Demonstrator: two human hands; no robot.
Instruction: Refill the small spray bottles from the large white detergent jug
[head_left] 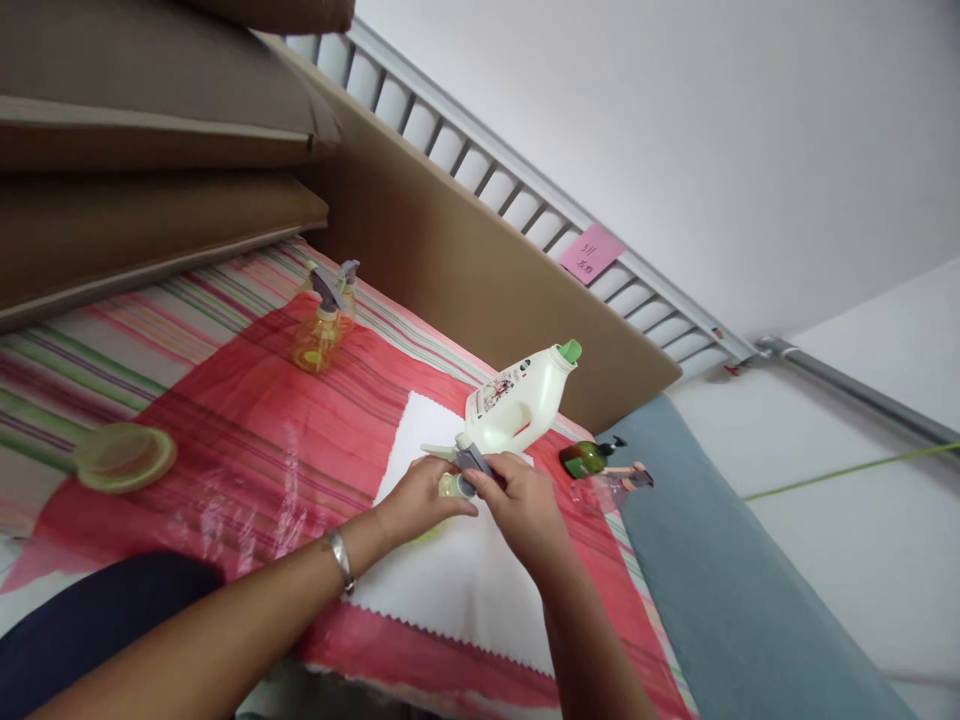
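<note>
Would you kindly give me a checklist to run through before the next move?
1. Left hand in place: ok, holding the spray bottle.
2. Right hand in place: ok, on the grey spray head.
3. Spray head tightened: cannot tell; fingers partly cover it.
4. White cloth spread: ok, beneath the hands.
5. White jug standing: ok, just beyond the hands.
6. Green cap closed: cannot tell from this view.

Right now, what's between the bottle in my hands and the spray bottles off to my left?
Past your left hand, the head view shows a strip of white cloth, then red plastic sheeting.
</note>
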